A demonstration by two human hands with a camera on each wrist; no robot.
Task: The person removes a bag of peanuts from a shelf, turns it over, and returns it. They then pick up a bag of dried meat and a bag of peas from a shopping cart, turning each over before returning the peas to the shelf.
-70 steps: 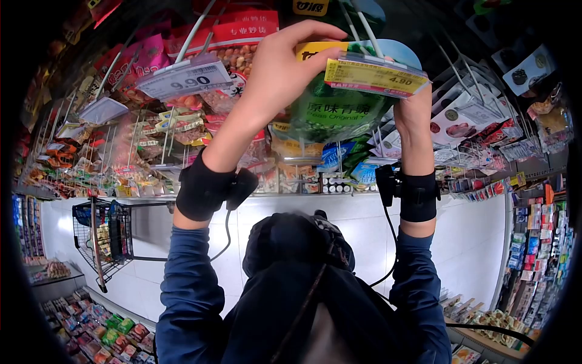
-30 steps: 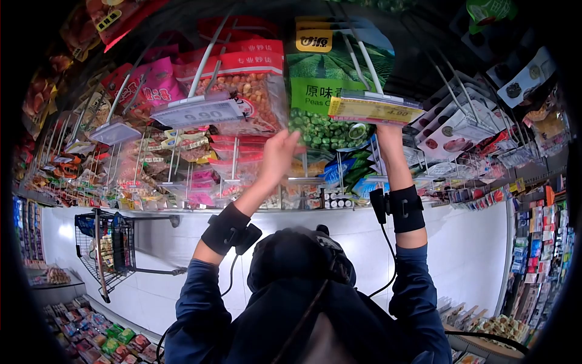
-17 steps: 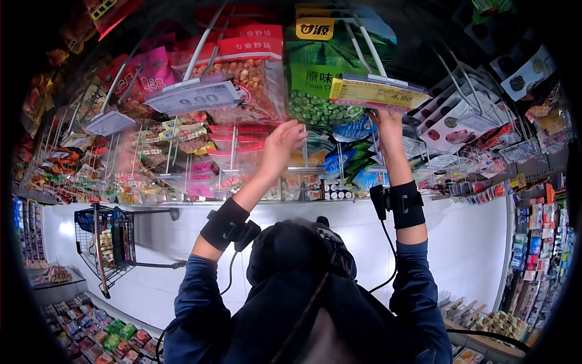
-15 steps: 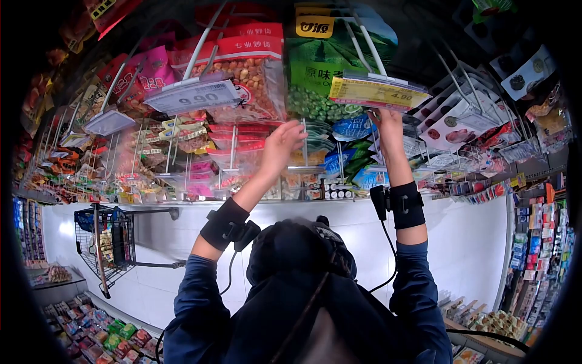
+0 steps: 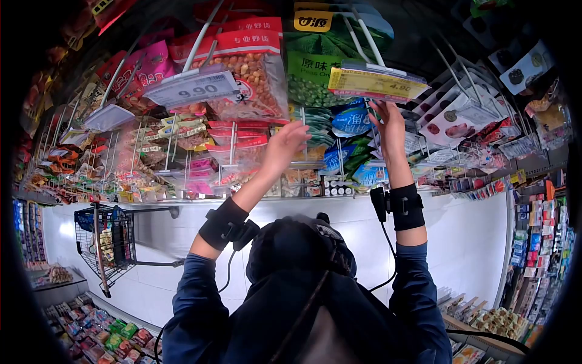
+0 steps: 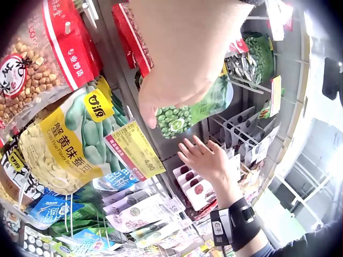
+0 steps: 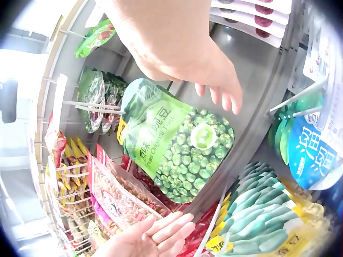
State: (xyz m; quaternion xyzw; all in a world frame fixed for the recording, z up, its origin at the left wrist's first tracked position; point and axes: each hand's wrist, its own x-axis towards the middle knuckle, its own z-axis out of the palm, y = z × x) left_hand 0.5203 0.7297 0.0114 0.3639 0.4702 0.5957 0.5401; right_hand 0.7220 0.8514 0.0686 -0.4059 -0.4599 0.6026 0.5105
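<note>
A green bag of peas (image 5: 310,70) hangs from a metal hook, partly behind a yellow 4.90 price tag (image 5: 370,81) in the head view. The right wrist view shows its front, with the round green peas (image 7: 193,152) at the bottom. My left hand (image 5: 285,145) is just below and left of the bag, fingers relaxed, holding nothing. My right hand (image 5: 389,127) is raised under the price tag, its fingers loosely bent and holding nothing. In the left wrist view its palm (image 6: 206,163) shows with spread fingers, below the bag.
Red-topped bags of nuts (image 5: 248,67) hang on the left, behind a 9.90 tag (image 5: 194,90). White packs (image 5: 458,124) hang at right, blue packs (image 5: 351,118) lower down. Metal hooks stick out toward me. A shopping cart (image 5: 106,246) stands behind on the left.
Both hands were up at the pea bag, lifting it against the price tag. They have since come down and apart, and the bag hangs on its hook by itself.
</note>
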